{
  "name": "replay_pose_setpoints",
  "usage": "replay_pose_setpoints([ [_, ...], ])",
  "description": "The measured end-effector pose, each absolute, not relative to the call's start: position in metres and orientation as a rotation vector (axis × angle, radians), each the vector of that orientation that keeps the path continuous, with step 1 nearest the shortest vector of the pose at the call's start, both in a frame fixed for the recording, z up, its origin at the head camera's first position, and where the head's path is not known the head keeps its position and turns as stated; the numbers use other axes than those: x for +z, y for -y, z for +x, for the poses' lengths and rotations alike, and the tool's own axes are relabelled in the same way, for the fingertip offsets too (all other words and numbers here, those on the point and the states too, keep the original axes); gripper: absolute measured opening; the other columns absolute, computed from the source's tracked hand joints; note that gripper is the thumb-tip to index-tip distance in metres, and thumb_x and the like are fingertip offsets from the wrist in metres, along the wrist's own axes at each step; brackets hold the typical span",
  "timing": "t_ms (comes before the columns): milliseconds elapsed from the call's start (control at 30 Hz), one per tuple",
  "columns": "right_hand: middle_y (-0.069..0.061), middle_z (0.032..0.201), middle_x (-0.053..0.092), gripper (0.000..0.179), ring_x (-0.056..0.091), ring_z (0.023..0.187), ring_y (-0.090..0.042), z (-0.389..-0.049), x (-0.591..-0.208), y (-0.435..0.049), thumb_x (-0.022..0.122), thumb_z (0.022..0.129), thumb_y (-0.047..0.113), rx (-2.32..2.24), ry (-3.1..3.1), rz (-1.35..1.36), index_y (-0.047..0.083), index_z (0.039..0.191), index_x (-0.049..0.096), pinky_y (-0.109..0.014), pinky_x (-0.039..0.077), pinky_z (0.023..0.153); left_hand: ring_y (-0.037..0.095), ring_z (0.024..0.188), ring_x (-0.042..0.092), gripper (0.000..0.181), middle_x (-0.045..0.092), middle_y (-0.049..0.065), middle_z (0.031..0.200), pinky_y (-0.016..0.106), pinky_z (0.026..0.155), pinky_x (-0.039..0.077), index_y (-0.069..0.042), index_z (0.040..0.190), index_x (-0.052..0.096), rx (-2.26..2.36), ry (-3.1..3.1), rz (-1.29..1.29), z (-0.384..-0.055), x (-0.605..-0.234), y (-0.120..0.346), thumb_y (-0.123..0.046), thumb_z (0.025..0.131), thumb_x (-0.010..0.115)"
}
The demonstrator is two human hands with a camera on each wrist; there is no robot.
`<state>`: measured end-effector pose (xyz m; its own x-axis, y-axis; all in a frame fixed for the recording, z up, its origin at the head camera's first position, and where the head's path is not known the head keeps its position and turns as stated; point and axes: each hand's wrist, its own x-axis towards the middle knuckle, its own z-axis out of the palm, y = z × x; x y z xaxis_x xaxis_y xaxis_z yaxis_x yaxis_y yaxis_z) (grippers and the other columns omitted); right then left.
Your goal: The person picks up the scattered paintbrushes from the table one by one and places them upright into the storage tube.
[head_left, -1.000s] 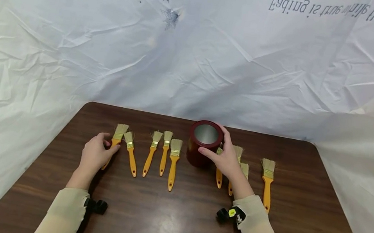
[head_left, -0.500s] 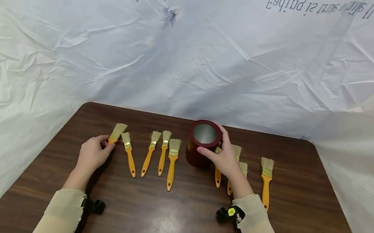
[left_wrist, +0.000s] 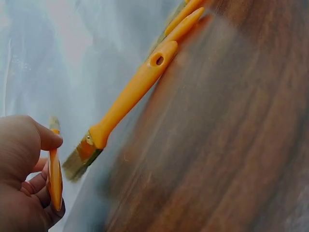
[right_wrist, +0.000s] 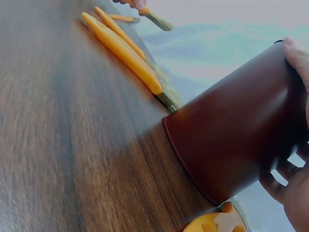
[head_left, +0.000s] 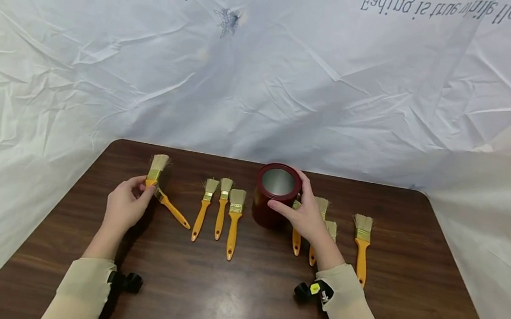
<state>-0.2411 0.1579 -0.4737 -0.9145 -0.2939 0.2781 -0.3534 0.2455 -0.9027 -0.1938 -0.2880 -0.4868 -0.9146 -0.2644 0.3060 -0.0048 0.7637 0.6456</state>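
Note:
My left hand [head_left: 125, 206] pinches the orange handle of a paintbrush [head_left: 156, 170], bristles pointing up and away. In the left wrist view, thumb and fingers close on this brush's handle [left_wrist: 56, 181]. Just right of the hand lies another paintbrush [head_left: 173, 210], slanted, its bristle end partly hidden in the head view. My right hand [head_left: 307, 219] grips the far right side of a dark red cylindrical cup [head_left: 264, 210], which stands upright with its mouth up. The right wrist view shows the fingers wrapped on the cup's wall [right_wrist: 231, 125] near the rim.
Three paintbrushes lie left of the cup, one being a wide brush [head_left: 233, 226]. Several more lie to the right, partly behind the right hand, with one brush [head_left: 362, 249] farther out. A white sheet [head_left: 266, 75] hangs behind the brown table [head_left: 198, 297].
My left hand has taken hold of the leftmost paintbrush and raised it, bristles now more upright. The neighbouring brush has swung to a flatter slant. The right hand keeps its grip on the cup.

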Motion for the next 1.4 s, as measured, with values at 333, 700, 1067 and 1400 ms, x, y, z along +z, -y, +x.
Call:
replay_pose_setpoints([
  [333,-0.007,0.163,0.047,0.099,0.049,0.146,-0.034,-0.238,-0.473,-0.16,0.089,0.095,0.031,1.791,2.446,0.646,0.02,0.172,0.028,-0.068,0.042,0.116,0.021,0.08,0.057,0.036,0.066,0.01,0.101,0.02,0.066,0.041,-0.001,0.135,0.072,-1.056,2.478,0.188,-0.188,-0.477,0.274,-0.022,0.107,0.072],
  [700,-0.006,0.164,0.046,0.1,0.047,0.148,-0.033,-0.237,-0.471,-0.159,0.089,0.095,0.034,1.795,2.47,0.632,0.025,0.172,0.026,-0.068,0.04,0.117,0.016,0.083,0.057,0.039,0.064,0.007,0.105,0.017,0.062,0.048,-0.001,0.142,0.069,-1.494,2.257,0.055,-0.195,-0.453,0.244,-0.02,0.108,0.074],
  [1067,-0.004,0.164,0.046,0.098,0.047,0.148,-0.031,-0.236,-0.468,-0.159,0.089,0.095,0.032,1.795,2.466,0.625,0.028,0.172,0.028,-0.067,0.04,0.118,0.014,0.095,0.068,0.038,0.065,0.004,0.111,0.022,0.082,0.059,0.003,0.143,0.065,-1.782,2.071,-0.197,-0.233,-0.396,0.183,-0.015,0.11,0.069],
  [1400,-0.004,0.165,0.044,0.1,0.047,0.148,-0.032,-0.238,-0.469,-0.16,0.089,0.095,0.033,1.819,2.458,0.613,0.023,0.172,0.027,-0.068,0.039,0.118,0.018,0.091,0.073,0.033,0.068,0.009,0.115,0.031,0.079,0.058,0.004,0.137,0.061,-1.901,2.028,-0.406,-0.257,-0.355,0.125,-0.005,0.107,0.07],
])
